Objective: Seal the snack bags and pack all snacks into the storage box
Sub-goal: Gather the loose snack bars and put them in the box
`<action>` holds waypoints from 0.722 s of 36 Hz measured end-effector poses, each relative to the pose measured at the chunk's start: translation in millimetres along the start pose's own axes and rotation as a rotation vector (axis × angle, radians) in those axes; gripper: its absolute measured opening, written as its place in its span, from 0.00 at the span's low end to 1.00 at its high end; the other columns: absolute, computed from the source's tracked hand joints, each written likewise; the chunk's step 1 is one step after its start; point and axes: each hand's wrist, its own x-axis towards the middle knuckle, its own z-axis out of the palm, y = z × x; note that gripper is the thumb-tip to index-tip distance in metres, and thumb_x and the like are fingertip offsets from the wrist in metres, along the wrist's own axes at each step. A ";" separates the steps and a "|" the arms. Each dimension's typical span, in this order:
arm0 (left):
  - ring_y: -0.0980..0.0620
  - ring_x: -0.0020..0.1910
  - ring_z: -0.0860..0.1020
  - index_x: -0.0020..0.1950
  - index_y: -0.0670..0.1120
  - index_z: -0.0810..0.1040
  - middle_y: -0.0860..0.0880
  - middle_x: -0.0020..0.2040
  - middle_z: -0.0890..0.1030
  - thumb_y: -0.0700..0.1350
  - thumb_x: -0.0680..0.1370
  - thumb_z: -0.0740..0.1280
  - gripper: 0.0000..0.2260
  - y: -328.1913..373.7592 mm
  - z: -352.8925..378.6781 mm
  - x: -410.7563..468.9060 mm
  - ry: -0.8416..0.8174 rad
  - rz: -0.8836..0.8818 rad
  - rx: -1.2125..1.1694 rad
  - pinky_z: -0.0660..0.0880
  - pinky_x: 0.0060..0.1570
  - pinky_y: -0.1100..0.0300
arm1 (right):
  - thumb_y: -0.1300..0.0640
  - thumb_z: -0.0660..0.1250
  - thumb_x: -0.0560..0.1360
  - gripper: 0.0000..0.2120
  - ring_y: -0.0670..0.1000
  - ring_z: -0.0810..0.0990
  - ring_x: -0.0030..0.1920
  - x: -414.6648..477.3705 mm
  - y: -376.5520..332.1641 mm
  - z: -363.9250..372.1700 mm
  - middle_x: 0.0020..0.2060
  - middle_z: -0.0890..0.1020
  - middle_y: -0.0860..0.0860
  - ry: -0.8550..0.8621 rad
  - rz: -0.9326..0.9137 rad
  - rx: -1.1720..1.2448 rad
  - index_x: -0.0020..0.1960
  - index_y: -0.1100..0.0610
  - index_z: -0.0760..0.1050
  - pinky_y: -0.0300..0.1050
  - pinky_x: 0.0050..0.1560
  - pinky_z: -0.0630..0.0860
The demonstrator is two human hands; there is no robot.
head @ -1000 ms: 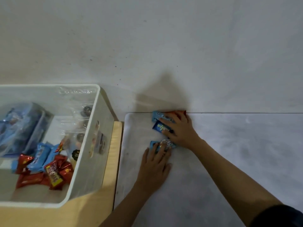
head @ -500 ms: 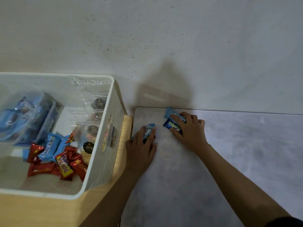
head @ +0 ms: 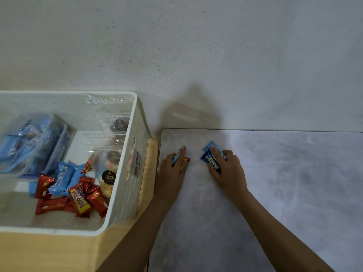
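A white storage box [head: 140, 122] stands at the left on a wooden stand. Inside lie several red and blue snack packets [head: 66, 191], clear sealed bags with black labels [head: 110, 167] and blue packs in a clear bag [head: 29, 142]. On the grey table near its left edge, my left hand [head: 172, 171] grips a red snack bar [head: 184, 162] and a blue wrapper. A little to the right, my right hand [head: 227, 169] holds blue snack packets [head: 211, 160] against the tabletop.
The grey table [head: 275, 193] runs to the right and toward me. A light wooden stand [head: 59, 252] carries the box, and its edge sits just left of the table. A plain grey wall [head: 196, 55] rises directly behind both.
My left hand slid left toward the table edge with a blue packet and now also holds a red bar. My right hand gathered the blue packets and drew them slightly toward me.
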 end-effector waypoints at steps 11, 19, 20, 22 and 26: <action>0.50 0.60 0.70 0.72 0.56 0.50 0.46 0.63 0.70 0.47 0.79 0.61 0.26 30.1 -13.8 -12.2 0.069 -0.054 -0.192 0.68 0.55 0.66 | 0.56 0.69 0.74 0.27 0.52 0.76 0.50 -28.4 -9.2 -25.9 0.52 0.71 0.53 0.104 0.100 0.224 0.71 0.49 0.66 0.40 0.45 0.71; 0.57 0.56 0.69 0.73 0.56 0.54 0.54 0.56 0.69 0.45 0.79 0.62 0.25 79.6 -77.4 6.1 0.210 0.161 -0.431 0.66 0.58 0.72 | 0.53 0.67 0.75 0.26 0.51 0.76 0.51 -18.2 -51.3 -76.7 0.52 0.69 0.48 0.318 0.144 0.297 0.71 0.43 0.65 0.46 0.47 0.76; 0.57 0.55 0.69 0.72 0.57 0.54 0.53 0.56 0.69 0.46 0.79 0.61 0.25 82.2 -90.5 9.1 0.227 0.176 -0.428 0.65 0.56 0.74 | 0.53 0.67 0.75 0.25 0.50 0.75 0.51 -15.2 -62.0 -83.5 0.51 0.69 0.48 0.345 0.140 0.314 0.71 0.43 0.65 0.45 0.47 0.75; 0.55 0.54 0.72 0.72 0.58 0.56 0.52 0.55 0.68 0.49 0.79 0.60 0.24 83.4 -117.6 12.8 0.269 0.208 -0.458 0.70 0.55 0.68 | 0.54 0.67 0.75 0.25 0.50 0.75 0.50 -10.5 -86.8 -95.1 0.51 0.70 0.49 0.391 0.129 0.358 0.70 0.44 0.66 0.42 0.47 0.72; 0.57 0.58 0.72 0.74 0.57 0.57 0.52 0.58 0.68 0.50 0.80 0.59 0.23 69.0 -177.2 9.3 0.239 0.251 -0.549 0.71 0.60 0.63 | 0.54 0.67 0.75 0.25 0.43 0.75 0.47 -9.5 -145.9 -106.1 0.50 0.69 0.48 0.407 0.084 0.413 0.70 0.45 0.66 0.32 0.43 0.69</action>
